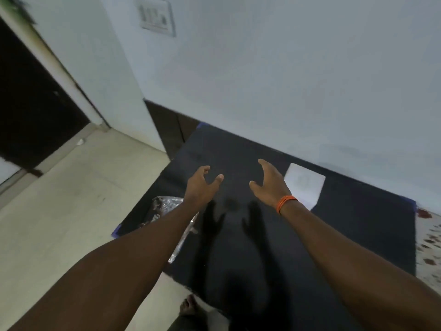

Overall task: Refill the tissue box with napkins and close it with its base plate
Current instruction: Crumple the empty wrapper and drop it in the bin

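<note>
Both my hands hover above a dark table [346, 235], palms facing each other with a gap between them. My left hand [202, 185] is open, fingers spread, holding nothing. My right hand [269, 182], with an orange thread band on the wrist, is open and empty too. A flat white square piece [306, 185] lies on the table just right of my right hand, partly hidden by the wrist. A crinkled clear plastic wrapper [164, 206] lies at the table's left edge, half under my left forearm. No tissue box shows in this blurred view.
The table stands against a pale wall [286, 80] with a switch plate [156, 16] high up. Tiled floor [59, 199] and a dark doorway [28, 103] lie to the left. A spotted cloth [429, 240] sits at the right edge. A foot [188, 305] shows below.
</note>
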